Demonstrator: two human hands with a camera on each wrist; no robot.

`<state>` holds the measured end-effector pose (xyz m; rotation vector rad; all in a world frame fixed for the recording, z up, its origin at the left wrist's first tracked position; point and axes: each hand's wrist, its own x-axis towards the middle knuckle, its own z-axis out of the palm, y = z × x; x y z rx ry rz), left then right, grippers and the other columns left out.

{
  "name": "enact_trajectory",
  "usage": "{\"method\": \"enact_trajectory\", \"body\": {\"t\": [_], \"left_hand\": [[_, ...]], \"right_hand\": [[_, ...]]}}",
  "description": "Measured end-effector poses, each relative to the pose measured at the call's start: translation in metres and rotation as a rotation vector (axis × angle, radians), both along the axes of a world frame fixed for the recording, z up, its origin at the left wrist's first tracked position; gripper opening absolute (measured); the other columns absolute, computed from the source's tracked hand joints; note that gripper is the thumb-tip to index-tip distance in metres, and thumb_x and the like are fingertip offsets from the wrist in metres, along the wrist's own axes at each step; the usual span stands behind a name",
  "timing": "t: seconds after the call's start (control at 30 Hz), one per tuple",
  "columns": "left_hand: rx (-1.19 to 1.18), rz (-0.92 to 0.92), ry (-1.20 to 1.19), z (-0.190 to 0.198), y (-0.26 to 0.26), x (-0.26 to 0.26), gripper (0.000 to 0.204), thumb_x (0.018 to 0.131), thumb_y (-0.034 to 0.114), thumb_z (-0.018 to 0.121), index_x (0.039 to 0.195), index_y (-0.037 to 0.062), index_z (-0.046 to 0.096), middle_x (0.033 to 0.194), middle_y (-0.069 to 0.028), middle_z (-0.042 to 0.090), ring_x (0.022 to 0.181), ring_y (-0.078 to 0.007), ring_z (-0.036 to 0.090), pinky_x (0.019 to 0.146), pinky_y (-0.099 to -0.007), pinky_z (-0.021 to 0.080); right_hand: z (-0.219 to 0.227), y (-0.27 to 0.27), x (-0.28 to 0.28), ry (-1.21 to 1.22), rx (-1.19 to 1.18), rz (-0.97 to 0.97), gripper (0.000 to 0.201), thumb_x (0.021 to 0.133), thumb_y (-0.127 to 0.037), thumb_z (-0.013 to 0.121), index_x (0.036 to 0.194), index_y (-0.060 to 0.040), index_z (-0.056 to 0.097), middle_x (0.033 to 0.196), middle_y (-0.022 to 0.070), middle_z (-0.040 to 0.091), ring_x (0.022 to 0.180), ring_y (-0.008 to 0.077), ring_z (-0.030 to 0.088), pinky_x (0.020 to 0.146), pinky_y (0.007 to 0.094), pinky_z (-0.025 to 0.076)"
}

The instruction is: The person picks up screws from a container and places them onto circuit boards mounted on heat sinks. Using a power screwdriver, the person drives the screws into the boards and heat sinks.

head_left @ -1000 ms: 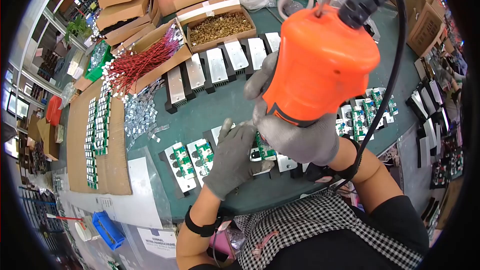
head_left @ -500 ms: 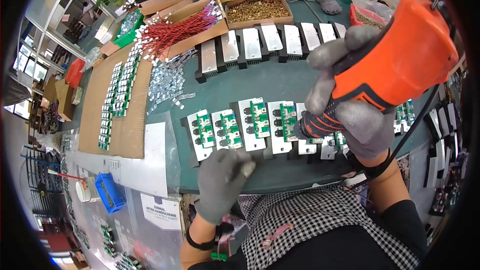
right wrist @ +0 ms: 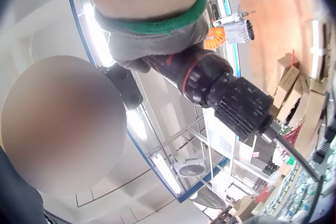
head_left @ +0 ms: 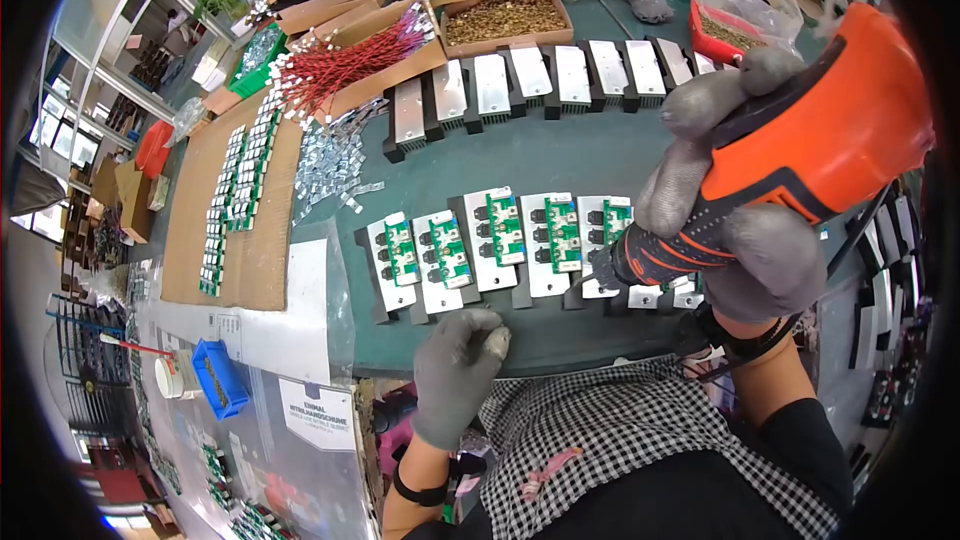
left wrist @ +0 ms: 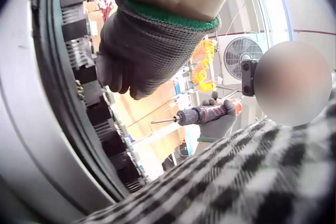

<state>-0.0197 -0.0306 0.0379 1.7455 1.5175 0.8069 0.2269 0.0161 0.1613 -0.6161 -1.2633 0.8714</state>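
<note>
My gloved right hand point(head_left: 770, 265) grips an orange and black electric screwdriver point(head_left: 825, 145), its body tilted up to the right. The black ribbed chuck point(right wrist: 244, 103) and long metal bit point(right wrist: 296, 153) show in the right wrist view; in the head view the nose overlaps the right part of the front row. That row holds metal heat sinks point(head_left: 547, 285) bearing green circuit boards point(head_left: 561, 235). By the table's front edge, my gloved left hand point(head_left: 452, 375) hangs with fingers loosely curled, near the left boards. No object shows in it.
A back row of bare heat sinks point(head_left: 492, 85) stands below a box of brass-coloured parts point(head_left: 505, 20) and a box of red wires point(head_left: 350, 65). Loose small metal pieces point(head_left: 335, 165) lie beside cardboard point(head_left: 180, 250) carrying more boards. A blue bin point(head_left: 220, 380) sits lower left.
My left hand has drawn back from the boards to the front edge. The screwdriver, earlier upright over the row, has swung right and tilted in my right hand. The head view has shifted.
</note>
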Motion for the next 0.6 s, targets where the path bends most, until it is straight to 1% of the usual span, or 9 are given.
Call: {"method": "enact_trajectory", "body": {"t": [0.07,0.17,0.2,0.3,0.33,0.5,0.6], "left_hand": [[-0.045,-0.040,-0.244,0.010,0.005,0.016,0.016,0.082,0.007,0.069,0.096,0.0041,0.063,0.091,-0.0105,0.068,0.082,-0.0202,0.067,0.073,-0.0308,0.051],[0.030,-0.150,-0.385,0.022,0.017,0.041,0.023,0.083,0.004,0.068,0.104,0.0033,0.059,0.091,-0.0105,0.068,0.084,-0.0174,0.067,0.074,-0.0284,0.052],[0.055,-0.176,-0.356,0.018,0.020,0.046,0.028,0.085,0.003,0.065,0.110,0.0032,0.055,0.092,-0.0111,0.068,0.084,-0.0195,0.068,0.074,-0.0293,0.052],[0.167,-0.241,-0.281,0.025,0.027,0.059,0.029,0.085,0.004,0.065,0.112,0.0032,0.053,0.092,-0.0113,0.069,0.084,-0.0221,0.069,0.074,-0.0304,0.052],[0.218,-0.272,-0.234,0.025,0.031,0.060,0.030,0.085,0.003,0.064,0.113,0.0033,0.052,0.091,-0.0115,0.069,0.083,-0.0242,0.069,0.072,-0.0317,0.053],[0.245,-0.306,-0.214,0.023,0.039,0.067,0.033,0.084,0.003,0.065,0.114,0.0043,0.051,0.090,-0.0104,0.069,0.081,-0.0233,0.069,0.070,-0.0319,0.053],[0.276,-0.318,-0.197,0.021,0.042,0.069,0.035,0.084,0.002,0.065,0.115,0.0048,0.050,0.089,-0.0101,0.069,0.081,-0.0225,0.069,0.069,-0.0318,0.054]], "right_hand": [[0.003,-0.003,0.003,0.034,0.026,0.010,0.069,0.078,-0.011,0.068,0.135,-0.0023,0.032,0.118,0.0212,0.056,0.072,0.0241,0.067,0.059,0.0347,0.057],[0.005,-0.007,0.013,0.088,0.076,0.047,0.071,0.079,-0.013,0.069,0.138,-0.0034,0.030,0.120,0.0205,0.054,0.071,0.0247,0.067,0.057,0.0352,0.057],[0.006,-0.008,0.015,0.101,0.100,0.067,0.071,0.080,-0.013,0.069,0.138,-0.0038,0.030,0.121,0.0203,0.054,0.071,0.0249,0.067,0.057,0.0354,0.057],[0.009,-0.007,0.025,0.129,0.172,0.131,0.073,0.081,-0.015,0.070,0.140,-0.0049,0.028,0.123,0.0196,0.053,0.070,0.0254,0.067,0.055,0.0359,0.057],[0.009,-0.005,0.028,0.130,0.199,0.153,0.074,0.082,-0.015,0.071,0.141,-0.0053,0.027,0.124,0.0194,0.052,0.070,0.0256,0.067,0.054,0.0361,0.057],[0.005,0.010,0.041,0.083,0.369,0.264,0.077,0.083,-0.016,0.071,0.144,-0.0076,0.025,0.124,0.0194,0.051,0.068,0.0270,0.066,0.052,0.0365,0.056],[0.002,0.012,0.038,0.108,0.353,0.245,0.078,0.082,-0.017,0.072,0.144,-0.0091,0.025,0.123,0.0194,0.052,0.065,0.0263,0.065,0.050,0.0362,0.055]]}}
